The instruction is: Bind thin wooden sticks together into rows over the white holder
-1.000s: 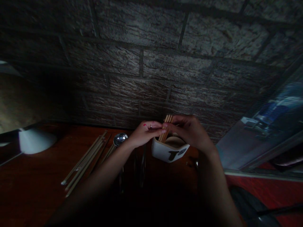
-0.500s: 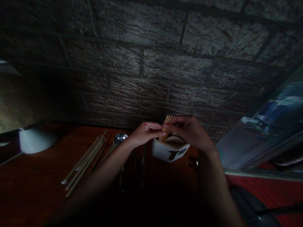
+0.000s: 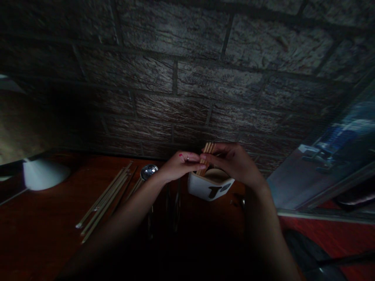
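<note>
Several wooden chopsticks (image 3: 207, 151) stand bunched and slightly tilted, their lower ends inside a white container (image 3: 205, 189) with dark lettering on its side. My right hand (image 3: 231, 160) pinches the bunch from the right, near the top ends. From the left, my left hand (image 3: 186, 163) closes on the same chopsticks with thumb and fingers, just above the container's rim. A red spot shows on this hand. The chopsticks' lower tips are hidden by the container wall.
To the left on the wooden table (image 3: 38, 230) lie several long pale sticks (image 3: 107, 203). A shiny metal ladle (image 3: 149, 171) rests behind my left forearm. A white cone-shaped object (image 3: 45, 173) stands far left. A brick wall (image 3: 187, 78) rises behind.
Almost nothing differs. Both hands stay on the chopsticks over the container, with at most a tiny shift of the fingers.
</note>
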A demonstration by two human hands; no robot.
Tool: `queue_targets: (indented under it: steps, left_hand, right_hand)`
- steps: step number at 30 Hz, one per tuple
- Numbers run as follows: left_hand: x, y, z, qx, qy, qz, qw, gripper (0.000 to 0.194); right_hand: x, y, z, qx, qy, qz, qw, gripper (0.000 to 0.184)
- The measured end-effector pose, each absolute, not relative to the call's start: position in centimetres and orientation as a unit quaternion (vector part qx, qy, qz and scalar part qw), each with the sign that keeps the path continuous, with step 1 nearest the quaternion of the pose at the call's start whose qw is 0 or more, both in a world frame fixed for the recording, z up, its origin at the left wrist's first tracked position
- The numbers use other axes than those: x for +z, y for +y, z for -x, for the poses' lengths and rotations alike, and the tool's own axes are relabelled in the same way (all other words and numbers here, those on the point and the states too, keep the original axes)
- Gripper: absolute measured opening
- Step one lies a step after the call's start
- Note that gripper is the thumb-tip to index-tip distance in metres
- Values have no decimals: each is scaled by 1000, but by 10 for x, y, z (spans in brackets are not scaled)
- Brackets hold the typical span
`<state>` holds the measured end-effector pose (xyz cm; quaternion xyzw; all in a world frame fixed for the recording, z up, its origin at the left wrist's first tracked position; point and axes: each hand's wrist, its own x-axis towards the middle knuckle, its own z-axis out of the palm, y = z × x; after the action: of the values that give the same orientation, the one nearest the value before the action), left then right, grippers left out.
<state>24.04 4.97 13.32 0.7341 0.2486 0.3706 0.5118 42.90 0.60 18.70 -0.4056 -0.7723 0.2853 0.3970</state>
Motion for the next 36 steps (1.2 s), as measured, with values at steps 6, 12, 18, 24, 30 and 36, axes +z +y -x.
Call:
queue_targets:
  steps: [6, 12, 18, 24, 30, 36]
  left_hand:
    - [133, 51, -241, 368, 243, -725, 528, 24]
    - [134, 50, -241, 372, 232, -714, 546, 25]
    - [133, 51, -242, 385, 237, -698, 556, 27]
    - [133, 52, -241, 387, 232, -708, 543, 26]
    - [134, 50, -242, 401, 243, -716, 517, 18]
    - [130, 51, -242, 409, 249, -714, 511, 21]
  right_hand:
    - [186, 6, -429, 292, -768, 409, 397, 26]
    - [187, 6, -428, 290, -768, 405, 403, 25]
    - [186, 7, -430, 287, -768, 405, 405, 25]
    - [187, 6, -428, 292, -765, 401, 410, 26]
    - [187, 7, -429, 307, -763, 395, 410, 26]
    - [187, 10, -429, 306, -767, 388, 408, 24]
